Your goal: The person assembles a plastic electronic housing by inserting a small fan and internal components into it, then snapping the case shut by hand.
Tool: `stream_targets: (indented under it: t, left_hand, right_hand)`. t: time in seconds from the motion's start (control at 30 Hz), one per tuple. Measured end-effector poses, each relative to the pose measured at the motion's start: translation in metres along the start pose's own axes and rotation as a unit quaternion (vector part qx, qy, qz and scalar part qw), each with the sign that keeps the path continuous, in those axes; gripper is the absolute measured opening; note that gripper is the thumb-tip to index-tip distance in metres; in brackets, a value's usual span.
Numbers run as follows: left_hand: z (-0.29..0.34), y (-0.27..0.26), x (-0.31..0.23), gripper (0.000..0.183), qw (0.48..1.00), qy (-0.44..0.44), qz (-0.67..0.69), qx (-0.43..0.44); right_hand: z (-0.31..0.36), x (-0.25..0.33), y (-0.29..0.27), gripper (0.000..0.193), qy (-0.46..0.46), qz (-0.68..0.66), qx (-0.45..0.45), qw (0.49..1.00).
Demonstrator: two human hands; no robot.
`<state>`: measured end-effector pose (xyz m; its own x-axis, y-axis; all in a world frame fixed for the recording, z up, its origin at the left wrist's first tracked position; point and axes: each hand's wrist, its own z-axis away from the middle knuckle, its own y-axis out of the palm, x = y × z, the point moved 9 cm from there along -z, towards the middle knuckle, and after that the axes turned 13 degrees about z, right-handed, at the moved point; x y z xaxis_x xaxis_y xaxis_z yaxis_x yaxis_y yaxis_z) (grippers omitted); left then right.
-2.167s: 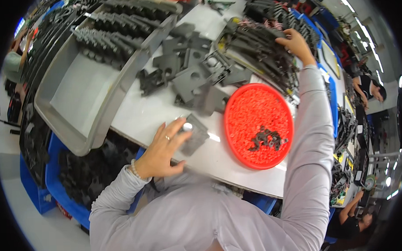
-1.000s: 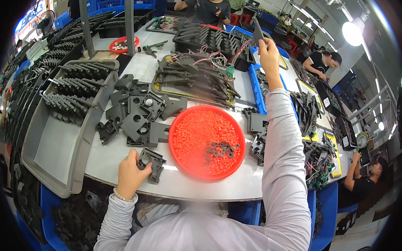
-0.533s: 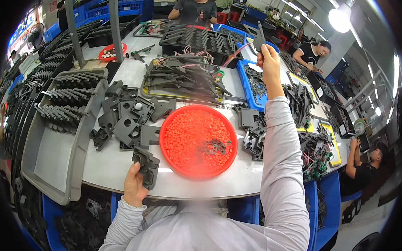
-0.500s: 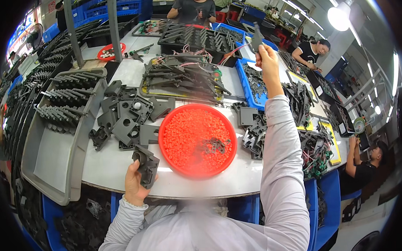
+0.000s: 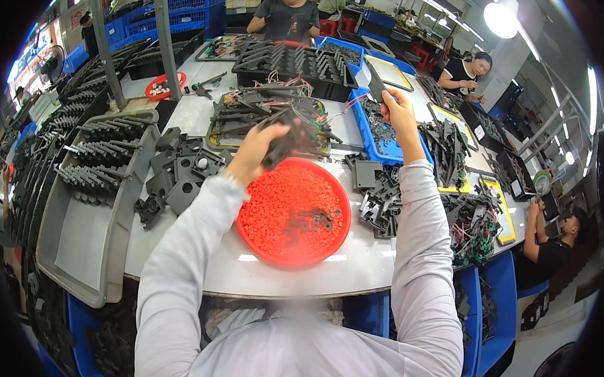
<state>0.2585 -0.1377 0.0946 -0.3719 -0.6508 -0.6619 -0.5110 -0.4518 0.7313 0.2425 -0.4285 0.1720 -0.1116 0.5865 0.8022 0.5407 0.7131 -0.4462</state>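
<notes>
My left hand (image 5: 255,153) is closed on a dark grey plastic housing (image 5: 288,141), smeared by motion, above the far rim of a round red tray (image 5: 241,232). Small orange-red plastic pieces (image 5: 266,213) fill the tray, with a few dark parts (image 5: 320,220) among them. Out over the blue bin (image 5: 407,155), my right hand (image 5: 400,115) pinches a long, flat dark grey plastic piece (image 5: 376,83) that points up and away. Behind the left hand lies a tray of long dark parts with pink wires (image 5: 236,114).
Left of the red tray are loose dark housings (image 5: 182,192) and a grey bin (image 5: 109,275) with rows of parts. Dark pieces (image 5: 380,209) and wired assemblies (image 5: 473,229) lie to the right. A metal post (image 5: 166,47) stands at far left. Co-workers (image 5: 289,19) sit beyond the table.
My left hand has moved up and right, carrying the housing from the table's near edge to above the tray's far rim. My right hand has come lower with the long piece.
</notes>
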Motion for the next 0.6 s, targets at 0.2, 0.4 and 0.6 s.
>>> stream_targets:
  t: [0.2,0.4,0.6]
  left_hand:
    - [-0.11,-0.062,0.038,0.018,0.996,-0.02,-0.052,-0.063]
    - [-0.112,-0.085,0.034,0.009,0.986,0.014,-0.141,-0.09]
    - [-0.087,-0.052,0.025,0.02,0.957,0.034,-0.274,-0.086]
  right_hand:
    - [0.025,0.005,-0.021,0.025,-0.014,-0.05,0.004,0.999]
    - [0.056,0.01,-0.076,0.023,-0.007,-0.111,-0.09,0.99]
    - [0.095,0.025,-0.084,0.024,0.008,-0.207,-0.004,0.978]
